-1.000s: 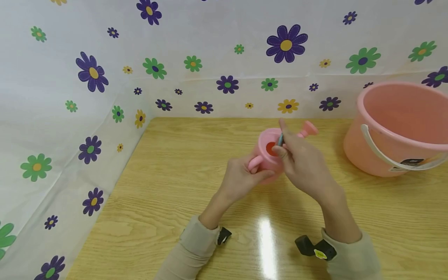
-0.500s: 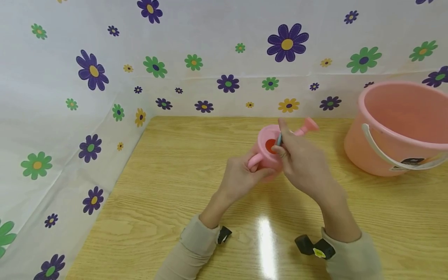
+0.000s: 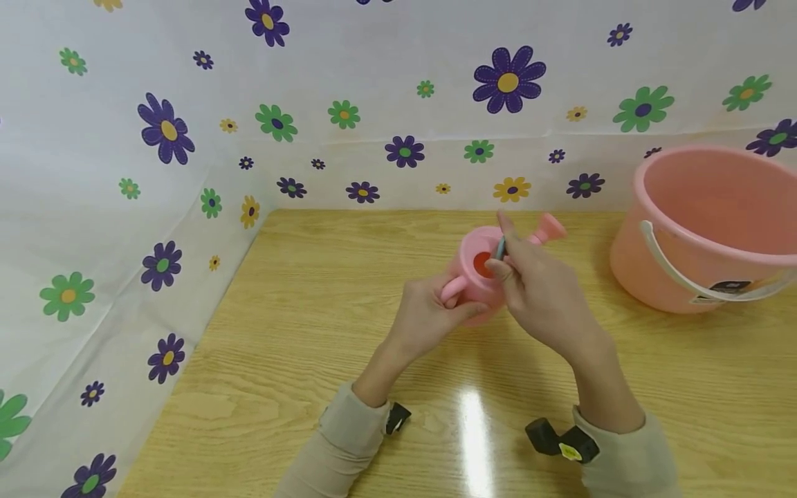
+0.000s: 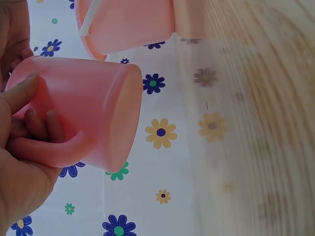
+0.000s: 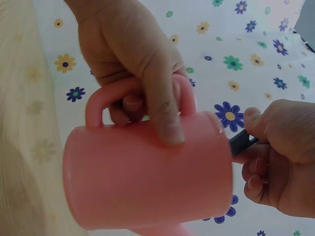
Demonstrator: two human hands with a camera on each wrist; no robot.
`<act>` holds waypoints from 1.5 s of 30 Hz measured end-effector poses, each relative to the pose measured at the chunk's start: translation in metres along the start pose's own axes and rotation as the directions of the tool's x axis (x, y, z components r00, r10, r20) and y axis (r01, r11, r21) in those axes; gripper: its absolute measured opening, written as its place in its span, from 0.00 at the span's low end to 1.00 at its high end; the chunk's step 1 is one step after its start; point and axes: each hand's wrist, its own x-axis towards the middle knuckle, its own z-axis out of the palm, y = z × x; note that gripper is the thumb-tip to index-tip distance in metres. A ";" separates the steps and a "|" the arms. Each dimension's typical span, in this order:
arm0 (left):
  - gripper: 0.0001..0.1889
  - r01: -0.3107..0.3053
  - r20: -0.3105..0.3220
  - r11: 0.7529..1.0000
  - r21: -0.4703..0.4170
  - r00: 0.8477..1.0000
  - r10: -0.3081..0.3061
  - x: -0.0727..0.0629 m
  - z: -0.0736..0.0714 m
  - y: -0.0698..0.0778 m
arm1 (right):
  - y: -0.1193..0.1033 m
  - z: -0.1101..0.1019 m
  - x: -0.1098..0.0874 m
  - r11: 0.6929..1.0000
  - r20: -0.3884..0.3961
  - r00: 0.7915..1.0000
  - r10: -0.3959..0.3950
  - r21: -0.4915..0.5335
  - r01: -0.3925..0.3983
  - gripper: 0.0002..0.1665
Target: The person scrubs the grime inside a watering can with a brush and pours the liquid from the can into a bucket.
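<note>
My left hand point(image 3: 426, 315) grips a pink toy watering can point(image 3: 482, 294) by its loop handle point(image 4: 59, 150), fingers through the loop and thumb on the body. The can's flat bottom point(image 4: 125, 118) shows in the left wrist view, held above the wood. Between thumb and fingers my right hand point(image 3: 548, 297) pinches a slim dark blue-grey stick-like tool point(image 5: 238, 142). It dips into the can's open mouth, so its far end is hidden and its kind cannot be told. A red-orange patch point(image 3: 482, 265) shows inside the can. The spout point(image 3: 549, 228) points away to the right.
A large pink bucket point(image 3: 629, 259) with a white handle point(image 3: 669, 266) stands on the wooden table point(image 3: 280, 311) at the right. A white flower-printed sheet point(image 3: 367, 69) covers the back and left sides. Each wrist wears a small black camera.
The watering can rose slightly half a second ago and is back near its former height. Both hands keep the same holds.
</note>
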 end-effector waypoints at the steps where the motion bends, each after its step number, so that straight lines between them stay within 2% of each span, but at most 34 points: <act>1: 0.13 -0.007 0.013 1.000 0.009 1.000 0.007 0.001 0.000 0.000 | -0.001 -0.002 -0.001 1.000 -0.014 1.000 -0.006 0.005 0.007 0.40; 5: 0.14 -0.055 0.047 0.994 0.098 0.998 0.050 0.002 0.001 -0.001 | -0.004 -0.009 -0.006 0.998 -0.077 0.995 -0.065 -0.006 0.065 0.44; 8: 0.17 -0.082 0.048 0.984 0.157 0.996 0.075 0.002 0.001 -0.001 | -0.004 -0.012 -0.007 0.995 -0.103 0.990 -0.097 -0.035 0.094 0.46; 12: 0.19 -0.106 0.044 0.979 0.174 0.994 0.099 0.003 0.000 -0.001 | -0.005 -0.013 -0.006 0.995 -0.092 0.992 -0.085 -0.055 0.080 0.45; 16: 0.14 -0.132 0.026 0.979 0.157 0.991 0.130 0.002 0.002 -0.002 | -0.005 -0.012 -0.005 0.999 0.006 1.000 0.012 -0.032 -0.011 0.40; 19: 0.14 -0.138 0.006 0.982 0.126 0.990 0.139 0.002 0.004 -0.003 | -0.003 -0.008 -0.004 0.996 0.095 0.992 0.084 -0.001 -0.085 0.39; 21: 0.15 -0.131 -0.008 0.985 0.109 0.991 0.133 0.001 0.004 -0.004 | -0.001 -0.005 -0.003 0.994 0.122 0.987 0.101 0.015 -0.104 0.38; 25: 0.14 -0.102 -0.022 0.990 0.102 0.994 0.104 -0.001 0.004 -0.004 | 0.002 0.000 -0.001 0.995 0.121 0.988 0.097 0.017 -0.099 0.38; 29: 0.22 -0.080 -0.020 0.991 0.108 0.996 0.082 -0.002 0.002 -0.006 | 0.001 0.000 -0.001 0.996 0.122 0.989 0.089 0.019 -0.092 0.38; 33: 0.14 -0.083 0.000 0.990 0.117 0.996 0.084 -0.002 0.002 -0.006 | -0.002 -0.005 -0.003 0.997 0.087 0.993 0.078 0.019 -0.080 0.40; 39: 0.13 -0.079 0.020 0.984 0.159 0.997 0.077 -0.002 0.003 -0.008 | -0.005 -0.010 -0.005 0.999 0.017 0.999 0.032 -0.017 -0.031 0.40; 42: 0.13 -0.071 0.016 0.983 0.171 0.997 0.070 -0.002 0.003 -0.008 | -0.005 -0.009 -0.004 0.999 0.008 1.000 0.019 -0.027 -0.018 0.39; 45: 0.14 -0.069 0.011 0.987 0.145 0.998 0.068 -0.002 0.002 -0.008 | -0.003 -0.006 -0.003 0.999 0.031 0.999 0.040 -0.015 -0.040 0.39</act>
